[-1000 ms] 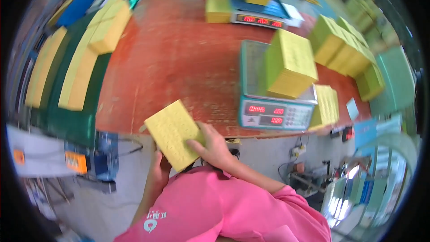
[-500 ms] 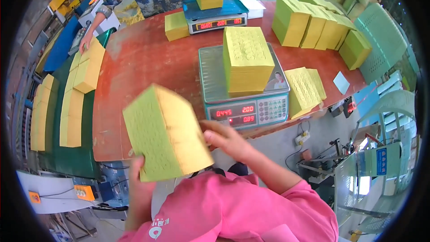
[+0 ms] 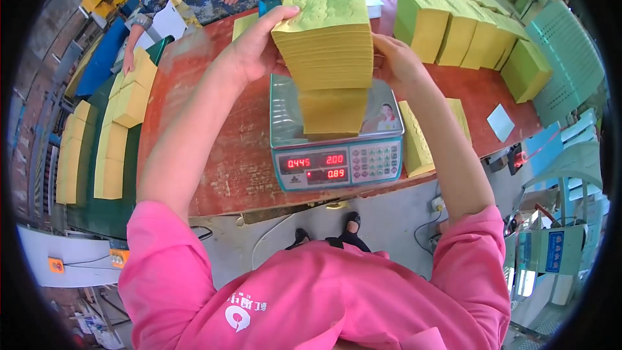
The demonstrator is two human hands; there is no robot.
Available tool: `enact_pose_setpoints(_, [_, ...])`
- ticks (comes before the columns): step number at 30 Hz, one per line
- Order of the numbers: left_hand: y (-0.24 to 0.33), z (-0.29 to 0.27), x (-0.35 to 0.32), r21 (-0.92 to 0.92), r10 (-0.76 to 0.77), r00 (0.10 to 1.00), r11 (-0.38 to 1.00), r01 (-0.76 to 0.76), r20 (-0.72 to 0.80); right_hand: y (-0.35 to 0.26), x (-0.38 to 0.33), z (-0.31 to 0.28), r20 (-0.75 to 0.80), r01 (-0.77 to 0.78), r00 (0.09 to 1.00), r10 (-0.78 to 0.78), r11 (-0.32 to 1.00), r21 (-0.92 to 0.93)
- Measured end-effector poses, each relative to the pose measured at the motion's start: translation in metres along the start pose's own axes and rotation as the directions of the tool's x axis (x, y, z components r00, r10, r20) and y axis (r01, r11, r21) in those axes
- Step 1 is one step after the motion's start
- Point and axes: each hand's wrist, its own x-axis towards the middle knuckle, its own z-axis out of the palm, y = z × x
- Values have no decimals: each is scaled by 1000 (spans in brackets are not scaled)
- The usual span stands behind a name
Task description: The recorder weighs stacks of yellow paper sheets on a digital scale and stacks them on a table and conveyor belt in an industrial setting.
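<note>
A thick block of yellow embossed paper sheets (image 3: 327, 58) is held between my two hands, upright above the near scale. My left hand (image 3: 256, 45) is closed on its left side, thumb over the top edge. My right hand (image 3: 398, 61) grips the right side, its fingers partly hidden behind the block. Below it, a second yellow paper block (image 3: 334, 113) stands on the steel pan of the teal-edged digital scale (image 3: 343, 165), whose red display is lit. Whether the two blocks touch, I cannot tell.
Right of the scale lies a lower paper stack (image 3: 418, 139); several tall blocks (image 3: 424, 26) stand behind it. A white card (image 3: 500, 123) lies near the red table's (image 3: 214, 181) right edge. At left, a co-worker's hand (image 3: 128, 61) touches paper blocks on a green belt (image 3: 120, 217).
My hands have carried the paper block from in front of my body, left of the scale, forward and right to over the scale. The co-worker's other hand has come down by the table's far edge.
</note>
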Motion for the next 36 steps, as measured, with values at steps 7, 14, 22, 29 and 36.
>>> enact_pose_setpoints(7, [-15, -5, 4, 23, -21, 999, 1000, 22, -46, 13, 5, 2, -25, -18, 1000, 18, 1000, -15])
enact_pose_setpoints(14, [-21, -3, 1, 106, 5, 995, 994, 6, -103, 21, 1, 3, -62, -16, 998, 10, 996, -84])
enact_pose_setpoints(22, [-30, -6, -2, 193, 32, 988, 981, -2, -153, 29, -5, 4, -99, 28, 994, -50, 977, -214])
enact_pose_setpoints(29, [-56, -18, 3, 60, 150, 956, 988, -139, -254, 41, -4, 1, -112, 158, 967, -228, 884, -440])
enact_pose_setpoints(36, [-140, -8, 63, -271, 193, 947, 926, -262, -257, 78, 32, 23, -281, 171, 950, -136, 980, 103])
